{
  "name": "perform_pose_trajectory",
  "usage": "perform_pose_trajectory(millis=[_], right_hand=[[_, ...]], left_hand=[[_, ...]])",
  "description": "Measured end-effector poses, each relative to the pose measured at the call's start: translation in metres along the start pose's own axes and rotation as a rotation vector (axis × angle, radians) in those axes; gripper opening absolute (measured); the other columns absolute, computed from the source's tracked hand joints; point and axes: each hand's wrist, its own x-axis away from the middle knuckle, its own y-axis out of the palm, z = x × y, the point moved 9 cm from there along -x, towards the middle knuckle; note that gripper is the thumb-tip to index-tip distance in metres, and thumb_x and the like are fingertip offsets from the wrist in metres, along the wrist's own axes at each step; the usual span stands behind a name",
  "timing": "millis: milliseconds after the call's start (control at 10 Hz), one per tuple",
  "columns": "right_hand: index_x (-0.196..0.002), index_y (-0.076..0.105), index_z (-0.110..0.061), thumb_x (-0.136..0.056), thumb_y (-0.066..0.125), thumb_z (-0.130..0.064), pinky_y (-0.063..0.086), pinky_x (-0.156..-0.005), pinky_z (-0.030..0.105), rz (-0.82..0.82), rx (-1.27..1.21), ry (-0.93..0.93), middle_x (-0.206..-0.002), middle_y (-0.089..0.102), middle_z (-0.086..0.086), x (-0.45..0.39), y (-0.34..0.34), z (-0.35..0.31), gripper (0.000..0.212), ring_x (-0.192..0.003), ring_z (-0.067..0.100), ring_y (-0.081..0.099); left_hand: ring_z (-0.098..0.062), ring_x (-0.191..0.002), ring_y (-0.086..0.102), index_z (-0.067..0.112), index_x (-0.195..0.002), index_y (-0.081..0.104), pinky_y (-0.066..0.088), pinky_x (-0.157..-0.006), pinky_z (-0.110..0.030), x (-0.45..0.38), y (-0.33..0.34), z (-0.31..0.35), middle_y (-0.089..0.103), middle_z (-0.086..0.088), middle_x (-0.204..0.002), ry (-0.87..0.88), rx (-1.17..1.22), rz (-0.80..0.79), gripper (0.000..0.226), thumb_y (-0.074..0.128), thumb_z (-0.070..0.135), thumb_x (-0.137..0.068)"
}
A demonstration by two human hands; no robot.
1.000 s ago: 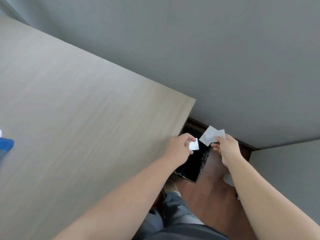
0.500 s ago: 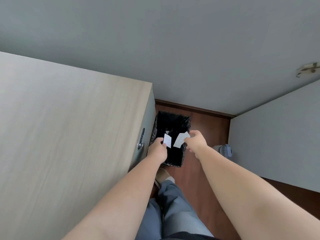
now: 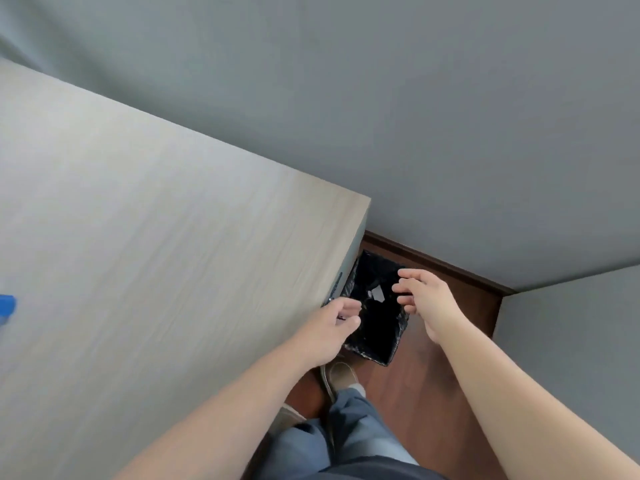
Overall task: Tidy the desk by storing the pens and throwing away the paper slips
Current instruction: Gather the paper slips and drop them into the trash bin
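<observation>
A black-lined waste bin (image 3: pixel 384 344) stands on the floor beside the desk's right end. White paper slips (image 3: pixel 376 293) show inside it against the dark liner. My left hand (image 3: pixel 332 323) hovers at the bin's left rim, fingers apart and empty. My right hand (image 3: pixel 424 301) is over the bin's right side, fingers spread, holding nothing. No pens are in view.
The pale wood desk (image 3: pixel 156 254) fills the left, with a drawer handle (image 3: pixel 335 289) on its end face. A blue object (image 3: pixel 7 306) sits at the far left edge. Grey walls meet in a corner; my leg and shoe (image 3: pixel 341 377) stand on the brown floor.
Both hands held white slips over the bin; now their fingers are apart and the slips lie in the bin. The view has swung back left, showing more desk.
</observation>
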Motion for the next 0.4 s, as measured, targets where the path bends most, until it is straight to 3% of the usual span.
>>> perform_pose_trajectory(millis=[100,200,300,400], right_hand=[[-0.108,0.066,-0.016,-0.093,0.051,-0.008,0.046,-0.066,0.026,-0.045,-0.092,-0.148,-0.091,0.071,0.006,0.04,0.015,-0.058,0.022,-0.07,0.015,0.056],[-0.092,0.066,-0.021,-0.094,0.051,-0.003,0.043,-0.064,0.025,-0.19,-0.153,-0.367,-0.075,0.068,0.001,0.095,0.045,-0.13,0.023,-0.061,0.011,0.054],[-0.083,0.066,-0.024,-0.094,0.05,-0.002,0.042,-0.064,0.022,-0.418,-0.243,-0.62,-0.064,0.068,-0.004,0.168,0.082,-0.203,0.029,-0.059,0.01,0.055],[-0.083,0.066,-0.025,-0.093,0.054,-0.01,0.044,-0.064,0.018,-0.707,-0.351,-0.858,-0.066,0.066,-0.006,0.241,0.121,-0.268,0.022,-0.064,0.01,0.056]], left_hand=[[-0.011,-0.098,0.059,0.041,-0.105,0.054,0.047,-0.093,-0.026,0.053,-0.026,-0.018,0.062,0.011,-0.109,0.009,0.095,0.079,0.022,0.053,0.022,-0.095],[-0.003,-0.081,0.053,0.039,-0.1,0.055,0.047,-0.085,-0.021,0.11,-0.049,-0.054,0.057,0.011,-0.096,-0.072,0.192,0.257,0.018,0.054,0.026,-0.088],[-0.001,-0.077,0.054,0.037,-0.098,0.057,0.047,-0.08,-0.018,0.17,-0.066,-0.109,0.06,0.01,-0.096,-0.17,0.221,0.441,0.02,0.053,0.029,-0.08],[0.0,-0.079,0.059,0.038,-0.099,0.062,0.046,-0.076,-0.015,0.234,-0.07,-0.175,0.067,0.012,-0.096,-0.308,0.192,0.601,0.02,0.058,0.023,-0.086]])
